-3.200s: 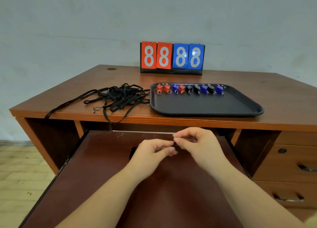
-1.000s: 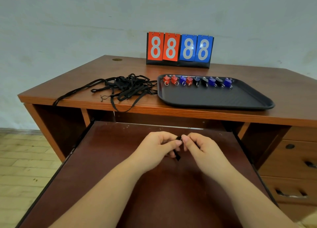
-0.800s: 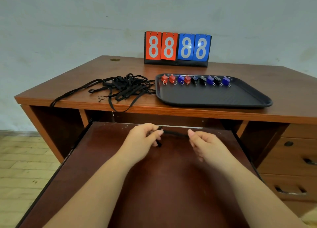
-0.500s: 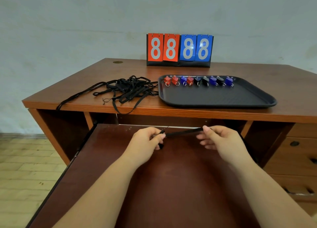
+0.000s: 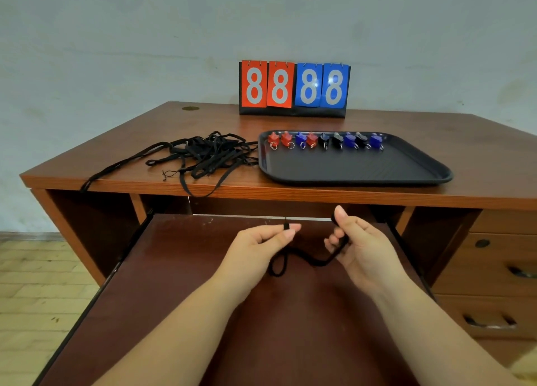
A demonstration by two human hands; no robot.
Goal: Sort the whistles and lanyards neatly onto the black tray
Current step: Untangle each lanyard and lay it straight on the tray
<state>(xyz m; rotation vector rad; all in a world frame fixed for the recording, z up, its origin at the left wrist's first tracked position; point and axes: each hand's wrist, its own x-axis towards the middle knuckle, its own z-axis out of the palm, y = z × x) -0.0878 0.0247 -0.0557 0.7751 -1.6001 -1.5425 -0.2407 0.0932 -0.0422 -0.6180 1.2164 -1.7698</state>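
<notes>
- My left hand [image 5: 261,244] is over the pull-out shelf [image 5: 180,298] below the table [image 5: 479,141], thumb and forefinger pinching the small black end piece of one black lanyard [image 5: 308,259].
- My right hand [image 5: 360,247] is just beside it, to the right, fingers curled round the other part of that same lanyard, thumb pointing up.
- Between my two hands the lanyard sags in a slack curve, with a small loop hanging below my left hand, close above the shelf; I cannot tell whether it touches the wood.
- The black tray [image 5: 406,176] lies on the table, right of centre, near the front edge.
- Along the tray's far edge I see a row of whistles [image 5: 325,140]: red ones toward the left, black and blue toward the right, each with a small metal ring on the near side.
- Left of the tray, on the table, lies the tangled pile of lanyards [image 5: 209,153], its nearest strands just at the tray's left rim.
- One strand trails off to the left and over the table's front edge; another loops over the front edge nearer the middle.
- Behind the tray, at the back of the table, stands a flip scoreboard [image 5: 295,88], with two red and two blue cards, all showing 8.
- Drawers [image 5: 494,269] sit at the right under the table.
</notes>
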